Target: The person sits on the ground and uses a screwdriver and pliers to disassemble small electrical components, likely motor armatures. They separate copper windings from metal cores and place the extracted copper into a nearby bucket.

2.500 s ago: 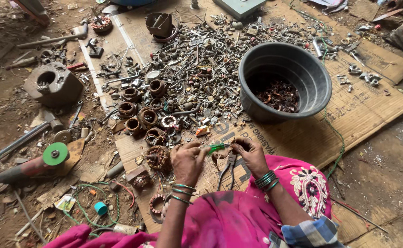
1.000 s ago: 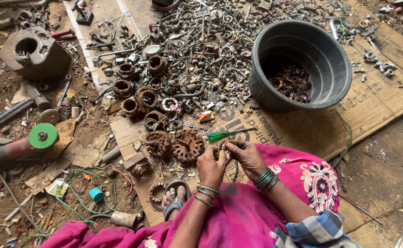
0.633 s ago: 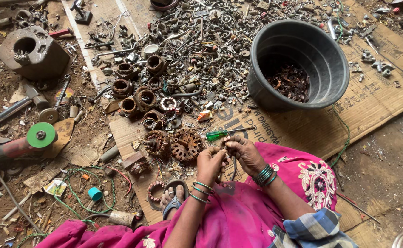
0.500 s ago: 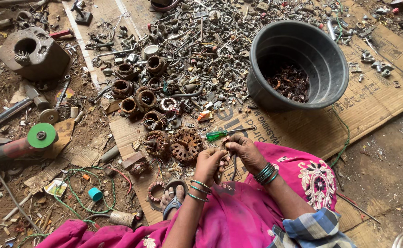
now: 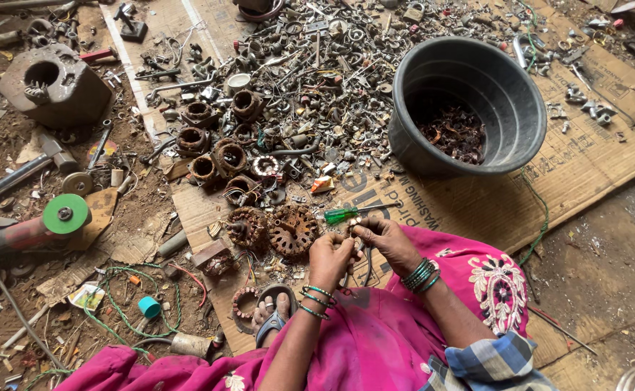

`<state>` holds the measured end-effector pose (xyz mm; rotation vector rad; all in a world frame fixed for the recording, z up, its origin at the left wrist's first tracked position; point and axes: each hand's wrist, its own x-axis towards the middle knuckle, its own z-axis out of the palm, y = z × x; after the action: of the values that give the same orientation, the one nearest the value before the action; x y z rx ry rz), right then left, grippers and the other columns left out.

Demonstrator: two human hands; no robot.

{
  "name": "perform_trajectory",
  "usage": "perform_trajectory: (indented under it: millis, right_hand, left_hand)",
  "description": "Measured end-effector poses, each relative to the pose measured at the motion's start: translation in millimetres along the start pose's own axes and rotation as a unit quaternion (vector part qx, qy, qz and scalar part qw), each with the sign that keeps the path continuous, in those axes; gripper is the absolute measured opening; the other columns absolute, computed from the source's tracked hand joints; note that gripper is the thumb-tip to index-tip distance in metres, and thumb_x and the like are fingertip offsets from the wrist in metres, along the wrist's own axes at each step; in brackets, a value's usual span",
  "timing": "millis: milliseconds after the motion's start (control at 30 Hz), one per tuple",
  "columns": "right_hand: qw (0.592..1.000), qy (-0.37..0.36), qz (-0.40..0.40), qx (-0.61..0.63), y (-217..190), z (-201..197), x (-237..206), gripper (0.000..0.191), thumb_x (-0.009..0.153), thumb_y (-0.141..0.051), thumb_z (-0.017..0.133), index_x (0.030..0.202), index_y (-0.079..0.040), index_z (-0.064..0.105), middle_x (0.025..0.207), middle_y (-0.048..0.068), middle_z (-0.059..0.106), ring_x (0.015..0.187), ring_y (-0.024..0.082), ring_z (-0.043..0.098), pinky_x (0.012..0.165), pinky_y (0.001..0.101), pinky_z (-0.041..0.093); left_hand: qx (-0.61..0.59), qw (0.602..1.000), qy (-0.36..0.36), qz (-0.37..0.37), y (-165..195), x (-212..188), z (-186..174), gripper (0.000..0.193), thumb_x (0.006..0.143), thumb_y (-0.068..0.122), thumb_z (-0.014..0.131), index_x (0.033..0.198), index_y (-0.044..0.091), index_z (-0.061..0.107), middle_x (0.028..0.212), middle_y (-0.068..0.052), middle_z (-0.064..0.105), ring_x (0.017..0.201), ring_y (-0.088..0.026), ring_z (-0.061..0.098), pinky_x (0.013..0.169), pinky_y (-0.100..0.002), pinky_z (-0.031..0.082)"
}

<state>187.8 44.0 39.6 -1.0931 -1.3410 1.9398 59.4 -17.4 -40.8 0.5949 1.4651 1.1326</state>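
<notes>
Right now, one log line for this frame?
left hand: pinching small part | right hand: on same part | screwdriver: on cardboard | tub: holds scrap

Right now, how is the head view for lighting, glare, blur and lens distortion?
Head view: soft, even daylight, weak shadows, no glare. Scrap pile sharp. Black tub interior is dark, contents dim. Left hand and right hand fairly sharp, but the small part between them is too small to identify. Slight wide-angle bend at the edges.

Bare cardboard lies open right of the hands; a green-handled screwdriver just above and rusty motor cores left block passage.
</notes>
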Motion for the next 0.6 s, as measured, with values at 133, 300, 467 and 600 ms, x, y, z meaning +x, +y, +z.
perform_trajectory:
  millis: [133,300,467,600]
  right_hand:
    - [0.998,0.028,-0.047,0.016,2,0,-1,0.019,0.096,-0.013,0.073,0.110,0.000,0.073,0.093,0.000,0.072,0.080,0.007,0.063,0.072,0.0237,0.052]
    - [0.992,0.014,-0.001,0.122,-3,-2,-2,0.016,0.096,-0.013,0.068,0.107,-0.003,0.073,0.090,0.003,0.074,0.075,0.010,0.067,0.068,0.0254,0.055]
    - [0.974,0.035,0.072,0.214,0,-1,-4,0.015,0.097,-0.015,0.068,0.107,-0.005,0.073,0.086,-0.001,0.071,0.072,0.007,0.063,0.070,0.0239,0.055]
    - [0.962,0.050,0.094,0.253,5,0,-6,0.010,0.094,-0.015,0.071,0.100,-0.007,0.072,0.079,-0.004,0.067,0.070,0.007,0.061,0.068,0.0244,0.054]
  left_hand:
    - [-0.009,1.000,-0.008,0.014,5,-3,0,0.015,0.094,0.015,0.069,0.096,-0.001,0.070,0.071,-0.007,0.074,0.051,-0.008,0.066,0.043,-0.022,0.052]
    - [-0.236,0.969,-0.071,-0.026,5,-2,-7,0.023,0.097,0.021,0.067,0.105,0.000,0.073,0.075,-0.007,0.072,0.052,-0.010,0.067,0.043,-0.020,0.049]
    - [-0.232,0.972,0.023,0.030,3,-10,7,0.019,0.096,0.017,0.073,0.103,-0.001,0.070,0.074,-0.006,0.071,0.053,-0.009,0.064,0.045,-0.023,0.054]
    - [-0.020,0.983,0.126,0.133,5,-19,18,0.017,0.092,0.016,0.075,0.098,0.001,0.073,0.075,-0.006,0.075,0.059,-0.012,0.071,0.049,-0.025,0.057]
